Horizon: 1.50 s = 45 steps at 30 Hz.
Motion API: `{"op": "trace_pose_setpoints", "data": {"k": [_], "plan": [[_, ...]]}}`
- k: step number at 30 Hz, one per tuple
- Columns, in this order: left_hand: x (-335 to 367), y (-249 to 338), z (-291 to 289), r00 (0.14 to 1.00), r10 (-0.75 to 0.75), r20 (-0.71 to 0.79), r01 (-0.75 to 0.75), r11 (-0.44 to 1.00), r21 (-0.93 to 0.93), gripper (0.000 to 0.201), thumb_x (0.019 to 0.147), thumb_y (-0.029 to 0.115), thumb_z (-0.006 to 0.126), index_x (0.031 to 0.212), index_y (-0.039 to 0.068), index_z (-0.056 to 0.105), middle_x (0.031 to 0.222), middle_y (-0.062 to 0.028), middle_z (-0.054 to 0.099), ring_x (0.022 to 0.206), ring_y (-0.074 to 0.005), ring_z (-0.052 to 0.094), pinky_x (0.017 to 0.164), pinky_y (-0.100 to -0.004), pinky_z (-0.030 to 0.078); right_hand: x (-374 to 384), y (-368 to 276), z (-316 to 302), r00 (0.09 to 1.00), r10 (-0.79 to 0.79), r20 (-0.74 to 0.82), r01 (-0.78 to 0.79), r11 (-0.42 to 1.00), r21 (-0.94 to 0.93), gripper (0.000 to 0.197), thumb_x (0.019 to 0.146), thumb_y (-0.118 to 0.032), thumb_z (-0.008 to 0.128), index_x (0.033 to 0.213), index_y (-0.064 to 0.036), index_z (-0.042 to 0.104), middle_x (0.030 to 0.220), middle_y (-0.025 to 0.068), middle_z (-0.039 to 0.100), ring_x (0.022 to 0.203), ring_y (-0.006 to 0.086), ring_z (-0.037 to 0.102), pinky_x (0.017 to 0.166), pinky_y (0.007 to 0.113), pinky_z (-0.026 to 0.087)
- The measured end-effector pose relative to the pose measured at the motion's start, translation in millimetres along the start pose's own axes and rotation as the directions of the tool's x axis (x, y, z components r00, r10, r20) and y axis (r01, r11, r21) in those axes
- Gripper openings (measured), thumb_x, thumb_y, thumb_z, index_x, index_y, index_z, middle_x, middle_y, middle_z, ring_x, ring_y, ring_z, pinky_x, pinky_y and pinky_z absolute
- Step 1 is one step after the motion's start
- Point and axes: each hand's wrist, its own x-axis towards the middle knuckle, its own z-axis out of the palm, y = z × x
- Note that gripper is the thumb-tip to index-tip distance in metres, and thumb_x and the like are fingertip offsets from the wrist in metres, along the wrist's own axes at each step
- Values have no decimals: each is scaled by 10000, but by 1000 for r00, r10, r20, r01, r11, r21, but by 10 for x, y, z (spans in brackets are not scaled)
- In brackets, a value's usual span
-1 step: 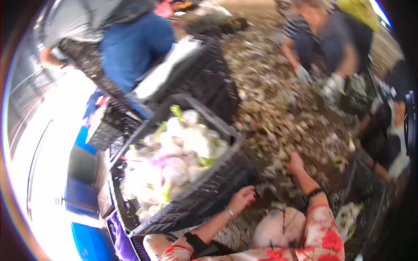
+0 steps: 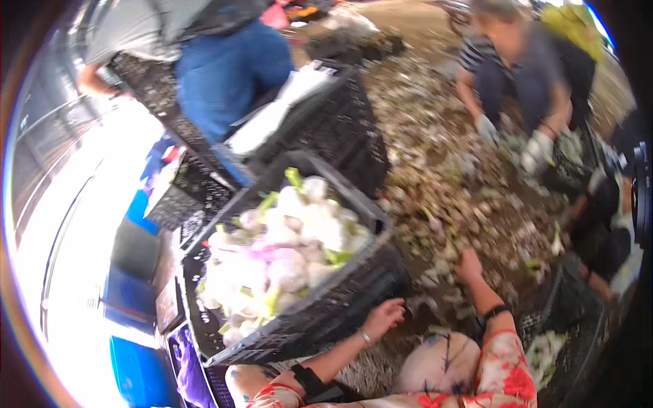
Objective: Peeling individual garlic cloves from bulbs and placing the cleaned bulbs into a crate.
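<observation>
Steadying a full crate (image 2: 326, 319) of turnips (image 2: 286, 251), the left hand (image 2: 384, 318) curls on its rim; the right hand (image 2: 468, 265) reaches, loosely open and empty, into ground scraps (image 2: 476, 197).

One view only, worn on the person's head and tilted steeply down and forward. Both forearms enter from the lower edge, the left hand (image 2: 385, 315) and right hand (image 2: 468, 265) close below the lens. A black crate of pale turnips (image 2: 286, 251) fills the near left middle. Far right, crouching people in gloves (image 2: 537, 149) sit near the upper rim. The fisheye bends crate edges, and a dark rim rings the frame.
</observation>
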Motion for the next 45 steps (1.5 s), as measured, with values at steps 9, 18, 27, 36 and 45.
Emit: {"op": "trace_pose_setpoints", "data": {"k": [9,18,27,36,45], "plan": [[38,-66,-55,1000,-17,-13,18,997,74,389,861,299,492,1217,150,442,945,14,577,810,-97,562,677,-242,458,12,-189,-32,974,196,115,-195,981,-24,508,658,-148,662,1103,-57,433,1019,134,508,947,325,502,758,418,433],[88,371,240,990,-89,111,124,919,-374,484,859,363,485,1272,145,360,1069,-60,527,850,-133,563,691,-291,475,-474,-553,-853,884,256,390,-465,561,685,438,676,-116,654,1081,-49,502,890,75,572,821,192,565,657,332,458],[135,653,601,981,195,13,-157,825,-543,476,882,308,442,1275,68,322,1020,-65,514,843,-141,548,650,-281,508,-1247,-1605,-1484,901,-315,298,16,711,703,330,719,-94,639,1015,22,552,827,56,597,692,132,574,627,262,465],[-62,633,483,925,366,-101,-378,870,-316,387,874,371,399,1178,136,450,899,-43,562,592,-108,523,514,-238,460,-1304,-1979,-1622,916,-113,386,-220,662,716,103,719,-63,591,694,27,549,543,61,489,437,144,463,411,288,405],[-241,791,449,596,777,-204,-703,627,336,355,894,337,358,1135,96,457,959,-140,553,837,-267,571,707,-349,441,-1333,-2058,-1572,925,-113,362,-268,482,834,45,690,25,492,683,-17,478,523,40,412,412,150,414,373,312,351]]}}
